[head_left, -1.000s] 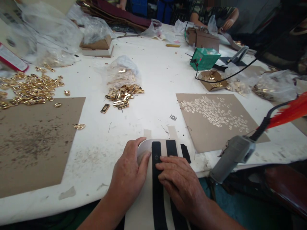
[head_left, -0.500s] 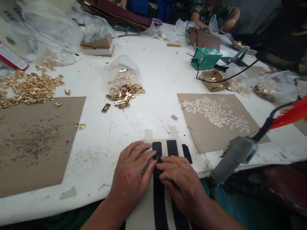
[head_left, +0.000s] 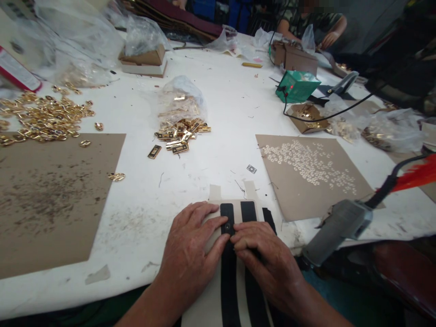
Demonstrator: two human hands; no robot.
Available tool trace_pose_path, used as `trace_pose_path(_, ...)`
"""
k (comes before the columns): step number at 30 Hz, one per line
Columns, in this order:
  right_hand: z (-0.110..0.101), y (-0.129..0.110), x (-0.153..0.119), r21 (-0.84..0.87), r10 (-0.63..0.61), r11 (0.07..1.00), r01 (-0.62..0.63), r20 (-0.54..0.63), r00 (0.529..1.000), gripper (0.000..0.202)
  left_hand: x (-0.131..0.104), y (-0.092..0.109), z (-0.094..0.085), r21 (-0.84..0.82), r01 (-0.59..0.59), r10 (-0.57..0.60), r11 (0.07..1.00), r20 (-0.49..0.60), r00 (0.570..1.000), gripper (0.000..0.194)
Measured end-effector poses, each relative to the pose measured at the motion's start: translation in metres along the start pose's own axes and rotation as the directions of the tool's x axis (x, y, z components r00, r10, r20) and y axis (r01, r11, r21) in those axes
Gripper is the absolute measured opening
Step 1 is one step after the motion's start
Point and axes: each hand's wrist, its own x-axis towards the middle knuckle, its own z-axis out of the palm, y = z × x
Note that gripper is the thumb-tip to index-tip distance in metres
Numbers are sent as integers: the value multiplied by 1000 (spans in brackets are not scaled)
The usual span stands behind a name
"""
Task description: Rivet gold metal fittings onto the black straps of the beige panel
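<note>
A light beige panel (head_left: 206,302) with black straps lies over the table's front edge. On its left strap (head_left: 228,277) sits a small round metal piece (head_left: 227,226). My left hand (head_left: 194,240) rests on the panel, fingers apart, its index finger and thumb tips on the strap beside the metal piece. My right hand (head_left: 265,254) lies across the straps from the right, its fingers curled together and their tips at the left strap just below and right of that piece. Whatever is under those fingertips is too small to make out.
Gold rings (head_left: 47,118) lie at the left, gold plates (head_left: 180,136) at the middle. White washers (head_left: 303,159) cover a board at right. A grey tool (head_left: 335,234) hangs beside the right hand. Behind are a green box (head_left: 299,85) and a person's hand (head_left: 329,40).
The whole view has shifted slightly. My right fingertips sit a little lower beside the round metal piece, and more of the strap around it shows.
</note>
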Motion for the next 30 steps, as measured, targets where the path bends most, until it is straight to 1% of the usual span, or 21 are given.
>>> trace_pose_path(4,-3,-2,5,45,44,998,-44,-17,999,16,-1,-1,-1,-30,36,-36,999,5,999,25)
trace_pose_path(7,-8,-6,15,55,146,988,-142,-70,987,12,0,-1,-1,-52,56,-56,997,6,998,22)
trace_pose_path(9,-13,-10,24,50,228,973,-225,-71,971,11,1,-1,-2,-56,69,-67,996,23,997,23)
trace_pose_path(10,-14,-11,29,47,261,965,-259,-47,964,11,2,-1,-2,-56,76,-74,996,32,997,23)
trace_pose_path(13,-18,-14,40,25,317,947,-320,85,945,10,3,-1,-4,-51,101,-98,994,61,993,24)
trace_pose_path(16,-17,-17,46,-12,342,938,-345,177,923,11,3,-2,-6,-46,129,-124,991,90,988,24)
trace_pose_path(20,-12,-20,49,-104,362,932,-347,221,905,11,3,-2,-7,-60,156,-150,986,94,984,23)
trace_pose_path(27,-5,-20,48,-241,382,911,-335,187,905,10,2,-2,-6,-86,158,-151,984,83,985,18)
trace_pose_path(30,-3,-18,48,-256,397,902,-348,170,902,10,2,-3,-4,-90,153,-146,984,79,986,18)
